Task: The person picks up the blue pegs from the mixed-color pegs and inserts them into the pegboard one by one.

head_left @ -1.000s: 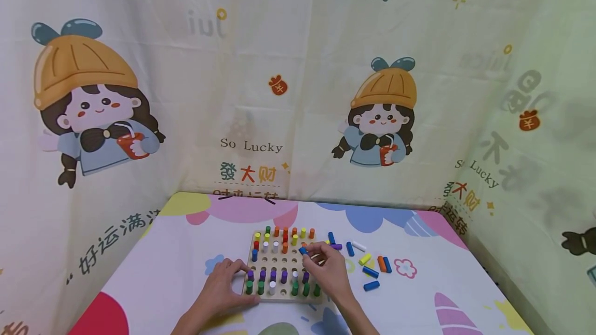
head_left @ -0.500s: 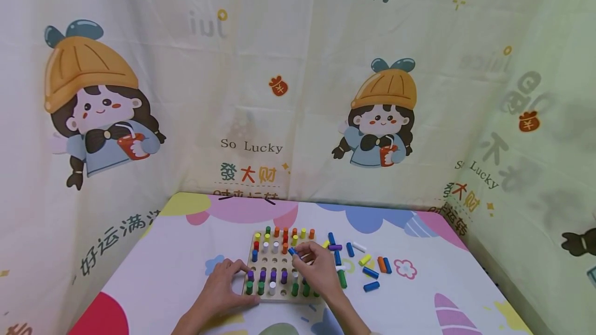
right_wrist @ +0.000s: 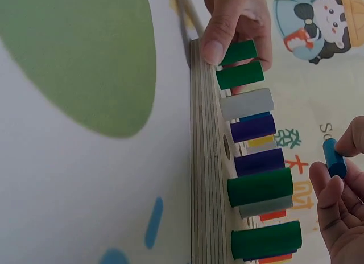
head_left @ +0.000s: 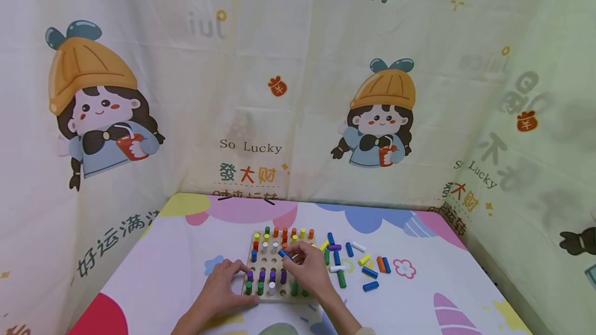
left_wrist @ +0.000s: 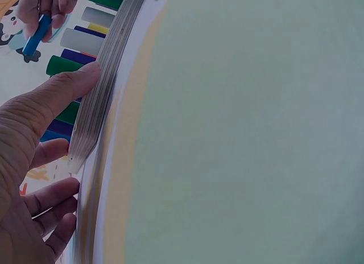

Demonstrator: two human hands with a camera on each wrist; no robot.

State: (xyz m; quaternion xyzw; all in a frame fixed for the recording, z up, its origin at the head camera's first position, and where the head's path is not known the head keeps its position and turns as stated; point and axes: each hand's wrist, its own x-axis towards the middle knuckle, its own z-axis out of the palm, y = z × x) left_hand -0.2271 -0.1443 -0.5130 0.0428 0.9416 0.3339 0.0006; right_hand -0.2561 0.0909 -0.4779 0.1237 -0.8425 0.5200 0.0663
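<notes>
A wooden pegboard [head_left: 273, 260] with rows of coloured pegs lies on the table. My left hand [head_left: 222, 286] holds its near left corner, the thumb [left_wrist: 85, 76] against the near edge and the index finger at the left side. My right hand [head_left: 307, 268] pinches a blue peg [head_left: 285, 255] between thumb and fingers, tilted, over the middle of the board. In the right wrist view this blue peg [right_wrist: 334, 157] hangs above the standing pegs. Below it are holes with no pegs. The right hand hides the board's right part in the head view.
Loose pegs lie right of the board, among them a green peg [head_left: 342, 279], a yellow peg [head_left: 364, 260], an orange peg [head_left: 381, 264] and several blue ones. The table [head_left: 186, 252] has a printed cloth. Printed curtains [head_left: 307, 118] hang behind it and at both sides.
My right hand has moved left over the board with the blue peg, from its right side toward the middle. My left hand has kept its place at the corner.
</notes>
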